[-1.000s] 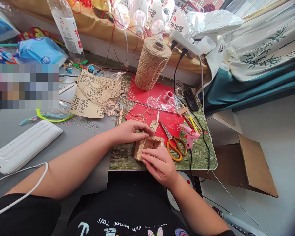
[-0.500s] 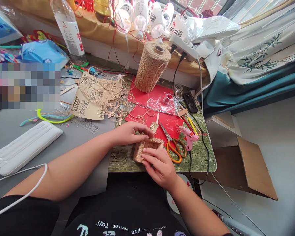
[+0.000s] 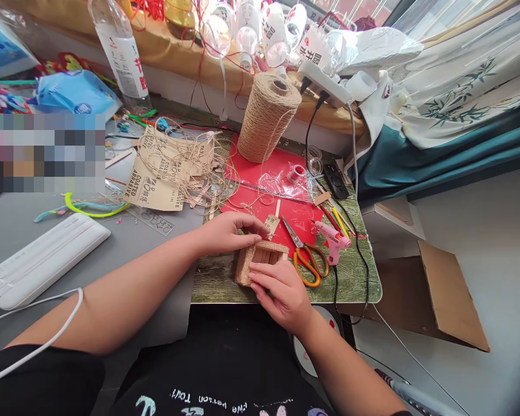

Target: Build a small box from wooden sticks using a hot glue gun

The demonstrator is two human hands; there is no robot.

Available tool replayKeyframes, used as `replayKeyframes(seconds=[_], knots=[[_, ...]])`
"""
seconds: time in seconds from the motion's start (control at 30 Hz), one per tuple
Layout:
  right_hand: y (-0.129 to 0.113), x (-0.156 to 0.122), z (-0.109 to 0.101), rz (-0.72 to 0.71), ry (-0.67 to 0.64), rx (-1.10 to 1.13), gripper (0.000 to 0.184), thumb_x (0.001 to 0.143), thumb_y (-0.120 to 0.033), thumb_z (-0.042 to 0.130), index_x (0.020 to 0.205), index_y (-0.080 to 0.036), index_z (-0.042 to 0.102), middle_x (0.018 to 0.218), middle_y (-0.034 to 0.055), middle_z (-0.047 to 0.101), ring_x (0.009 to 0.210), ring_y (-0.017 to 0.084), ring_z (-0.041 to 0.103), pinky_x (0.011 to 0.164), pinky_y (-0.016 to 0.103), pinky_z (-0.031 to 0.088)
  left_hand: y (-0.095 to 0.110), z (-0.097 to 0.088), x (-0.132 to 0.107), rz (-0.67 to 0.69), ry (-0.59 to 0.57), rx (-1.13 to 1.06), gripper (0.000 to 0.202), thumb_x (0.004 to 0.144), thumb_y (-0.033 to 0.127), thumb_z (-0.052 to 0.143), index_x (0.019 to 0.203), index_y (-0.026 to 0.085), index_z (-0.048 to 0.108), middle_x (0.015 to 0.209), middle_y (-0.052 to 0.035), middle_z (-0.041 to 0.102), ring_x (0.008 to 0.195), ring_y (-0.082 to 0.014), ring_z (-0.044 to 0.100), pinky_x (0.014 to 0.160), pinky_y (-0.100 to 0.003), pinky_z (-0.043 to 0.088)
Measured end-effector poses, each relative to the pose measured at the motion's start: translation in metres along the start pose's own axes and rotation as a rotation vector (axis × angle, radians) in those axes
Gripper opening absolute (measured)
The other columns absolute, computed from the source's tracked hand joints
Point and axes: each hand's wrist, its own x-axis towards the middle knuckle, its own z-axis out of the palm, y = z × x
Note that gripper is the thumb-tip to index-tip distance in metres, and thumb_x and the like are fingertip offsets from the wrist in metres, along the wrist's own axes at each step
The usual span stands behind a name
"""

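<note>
A small wooden-stick piece wrapped in jute twine (image 3: 260,257) lies on the green mat near the table's front edge. My left hand (image 3: 229,231) curls over its far side, fingers closed against it. From the near side, my right hand (image 3: 281,292) presses its fingertips on the piece's edge. A big cone of jute twine (image 3: 267,115) stands behind on a red sheet (image 3: 281,167), with a strand running down toward the piece.
Orange-handled scissors (image 3: 305,254) and a pink glue gun (image 3: 333,240) lie just right of my hands. Sandpaper sheets with loose twine (image 3: 164,167) sit to the left, a white device (image 3: 39,260) further left. A cardboard piece (image 3: 450,300) lies on the floor, right.
The view shifted slightly. My hands stay on the twine-wrapped piece, the left fingers adjusting a little along its far edge.
</note>
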Motion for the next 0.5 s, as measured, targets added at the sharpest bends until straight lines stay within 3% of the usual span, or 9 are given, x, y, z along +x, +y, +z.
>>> replayKeyframes(seconds=[0.3,0.5], knots=[[-0.0013,0.0016,-0.0010,0.003,-0.001,-0.020,0.037,0.098,-0.013,0.067,0.133,-0.026,0.066,0.128,0.0111,0.078,0.104,0.023,0.075,0.083,0.042,0.053,-0.0004,0.0002,0.0011,-0.016,-0.019,-0.039,0.027,0.095,0.031,0.066,0.118,0.019,0.075,0.115,-0.0059,0.081,0.108,-0.0200,0.074,0.097,-0.034,0.058],[-0.0009,0.0019,-0.0012,-0.002,0.000,-0.015,0.039,0.097,-0.013,0.068,0.133,-0.026,0.066,0.127,0.0102,0.078,0.103,0.023,0.075,0.084,0.043,0.053,-0.0028,0.0006,-0.0041,0.068,-0.054,-0.046,0.043,0.088,0.025,0.073,0.130,0.022,0.067,0.128,-0.0076,0.074,0.114,-0.0205,0.070,0.100,-0.036,0.057]])
